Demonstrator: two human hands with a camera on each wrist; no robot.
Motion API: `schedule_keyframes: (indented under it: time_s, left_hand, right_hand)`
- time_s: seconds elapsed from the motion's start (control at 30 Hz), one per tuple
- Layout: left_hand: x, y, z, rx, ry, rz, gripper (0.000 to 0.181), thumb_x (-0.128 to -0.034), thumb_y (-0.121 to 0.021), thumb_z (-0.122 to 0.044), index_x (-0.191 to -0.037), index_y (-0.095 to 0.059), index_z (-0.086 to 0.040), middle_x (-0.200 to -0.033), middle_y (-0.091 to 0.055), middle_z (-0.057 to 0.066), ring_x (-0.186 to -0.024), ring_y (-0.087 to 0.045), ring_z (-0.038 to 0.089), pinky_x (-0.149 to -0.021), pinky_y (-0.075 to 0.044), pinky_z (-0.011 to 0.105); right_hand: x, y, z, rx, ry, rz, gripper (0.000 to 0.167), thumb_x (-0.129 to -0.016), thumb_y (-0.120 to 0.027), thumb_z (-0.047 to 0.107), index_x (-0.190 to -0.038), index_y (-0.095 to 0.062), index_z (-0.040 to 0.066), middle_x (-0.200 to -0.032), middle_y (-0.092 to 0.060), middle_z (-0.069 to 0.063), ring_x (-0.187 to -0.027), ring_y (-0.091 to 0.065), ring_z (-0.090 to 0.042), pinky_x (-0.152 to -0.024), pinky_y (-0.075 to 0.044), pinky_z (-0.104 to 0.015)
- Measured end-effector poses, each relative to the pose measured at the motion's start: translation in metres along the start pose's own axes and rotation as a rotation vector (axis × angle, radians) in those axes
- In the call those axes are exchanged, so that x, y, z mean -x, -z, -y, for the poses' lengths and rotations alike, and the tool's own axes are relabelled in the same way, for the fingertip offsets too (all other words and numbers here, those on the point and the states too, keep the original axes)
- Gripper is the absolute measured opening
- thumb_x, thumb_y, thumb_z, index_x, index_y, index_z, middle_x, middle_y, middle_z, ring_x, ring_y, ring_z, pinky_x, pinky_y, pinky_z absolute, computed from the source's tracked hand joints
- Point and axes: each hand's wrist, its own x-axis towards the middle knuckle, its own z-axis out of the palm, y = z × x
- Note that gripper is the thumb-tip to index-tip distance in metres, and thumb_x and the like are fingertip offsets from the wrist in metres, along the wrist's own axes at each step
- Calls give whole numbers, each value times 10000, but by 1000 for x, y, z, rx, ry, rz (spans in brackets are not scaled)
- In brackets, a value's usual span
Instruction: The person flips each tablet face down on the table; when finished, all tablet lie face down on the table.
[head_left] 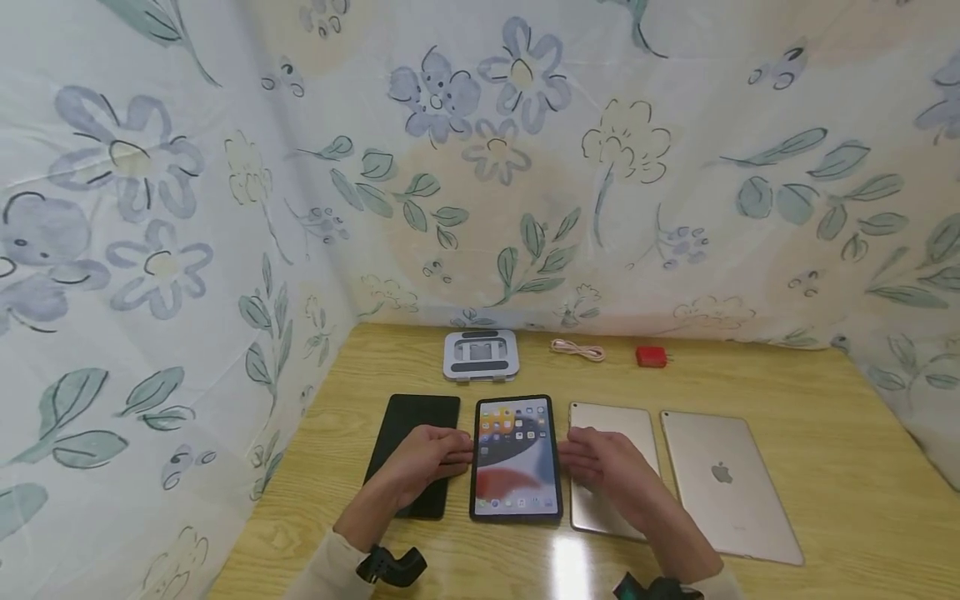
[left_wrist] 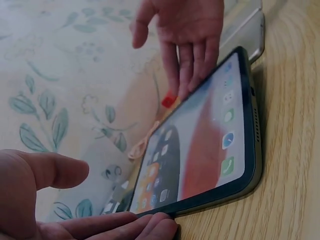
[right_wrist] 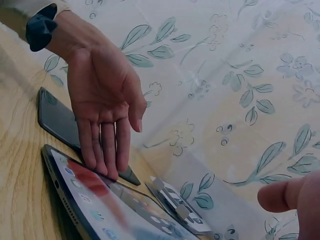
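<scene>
A tablet [head_left: 517, 458] with a lit home screen and a dark rim lies face up on the wooden table. My left hand [head_left: 429, 457] is at its left edge, fingers fairly straight and the thumb raised apart in the left wrist view. On the opposite side my right hand [head_left: 603, 462] has its straight fingertips by the right edge. Neither hand curls round the tablet. Beneath the left hand is a black tablet [head_left: 408, 417], screen dark. A gold tablet [head_left: 618, 421], back up, lies under the right hand.
Another gold tablet [head_left: 731, 483] with an apple logo lies back up at the right. Along the rear stand a grey folding stand [head_left: 481, 367], a coiled white cable [head_left: 577, 349] and a red charger plug [head_left: 651, 357]. A floral cloth [head_left: 525, 208] hangs behind the table.
</scene>
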Motion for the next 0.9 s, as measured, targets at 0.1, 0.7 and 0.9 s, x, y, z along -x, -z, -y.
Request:
schedule_keyframes:
  time_s: [0.1, 0.7, 0.9]
  left_hand:
    - [0, -1, 0, 18, 0, -10, 406, -1121, -596, -172, -1371, -649, 145, -1311, -740, 225, -1162, -731, 254, -1068, -633, 405]
    - [-4, -14, -12, 141, -2, 154, 540, -1132, -620, -213, -1552, -518, 111, -1554, -606, 276, -1461, -599, 402, -1175, -549, 444]
    - [-3, -29, -30, 175, -60, 234, 508, -1140, -592, -166, -1561, -511, 106, -1599, -548, 303, -1489, -548, 455, -1153, -569, 405]
  right_hand:
    - [-3, 1, 0, -38, -5, -15, 617, -1162, -454, 329, -1512, -490, -177, -1479, -643, -320, -1328, -693, -365, -1192, -548, -472]
    - [7, 25, 1, -142, -4, 197, 816, -1179, -342, 550, -1643, -288, -119, -1525, -532, -222, -1264, -626, -251, -1067, -595, -362]
    - [16, 39, 12, -93, 14, 218, 844, -1178, -325, 575, -1660, -262, -116, -1489, -560, -192, -1259, -627, -241, -1048, -601, -349]
